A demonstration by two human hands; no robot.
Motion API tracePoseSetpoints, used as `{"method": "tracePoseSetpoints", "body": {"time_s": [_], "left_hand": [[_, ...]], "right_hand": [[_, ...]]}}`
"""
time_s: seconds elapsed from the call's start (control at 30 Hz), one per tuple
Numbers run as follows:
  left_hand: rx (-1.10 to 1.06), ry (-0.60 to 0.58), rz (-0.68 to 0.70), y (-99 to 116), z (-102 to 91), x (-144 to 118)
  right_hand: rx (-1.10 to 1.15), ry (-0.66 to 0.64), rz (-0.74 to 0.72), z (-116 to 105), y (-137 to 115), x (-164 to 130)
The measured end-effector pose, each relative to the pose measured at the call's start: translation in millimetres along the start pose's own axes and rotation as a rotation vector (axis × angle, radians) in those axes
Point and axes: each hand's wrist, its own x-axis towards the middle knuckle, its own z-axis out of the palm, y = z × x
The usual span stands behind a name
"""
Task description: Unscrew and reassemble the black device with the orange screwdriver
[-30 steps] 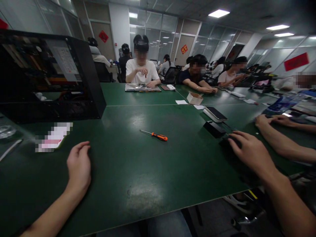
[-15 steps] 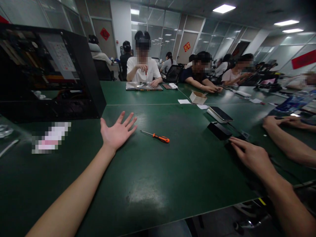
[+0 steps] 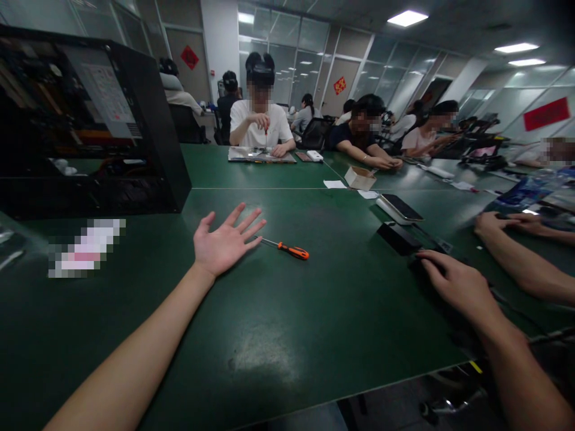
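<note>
My left hand (image 3: 227,242) is palm up with its fingers spread, holding nothing, over the green table (image 3: 341,311). Its fingertips reach the shaft tip of an orange and black screwdriver (image 3: 294,250), which lies on the tabletop; whether they touch cannot be told. On the right, my right hand (image 3: 458,284) is palm down with fingers together, curled over something dark whose shape is mostly hidden. Just beyond those fingertips lies a black box-shaped device (image 3: 399,237). A white device with a black top (image 3: 399,208) is behind it.
An open black computer case (image 3: 148,120) stands at left, with a blurred paper (image 3: 87,248) before it. A small open cardboard box (image 3: 360,178) and white paper slips lie farther back. A co-worker's forearm (image 3: 525,257) rests at right; another person (image 3: 260,123) sits opposite with a screwdriver.
My left hand has moved right, toward the screwdriver, its fingers still spread. My right hand stays where it was. The view has shifted slightly.
</note>
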Motion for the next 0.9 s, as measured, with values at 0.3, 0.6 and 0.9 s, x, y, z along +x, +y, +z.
{"method": "tracePoseSetpoints", "body": {"time_s": [0.3,0.6,0.9], "left_hand": [[-0.054,0.001,-0.041,-8.6,5.4,-0.2],[-0.092,-0.12,-0.156,-39.1,32.4,-8.1],[0.407,0.098,0.112,-20.2,7.3,3.6]], "right_hand": [[0.041,0.355,-0.547,-21.6,-113.4,-14.2],[0.349,-0.095,-1.102,-6.4,-321.8,-59.3],[0.518,-0.069,-1.08,-21.4,-244.9,-36.3]]}}
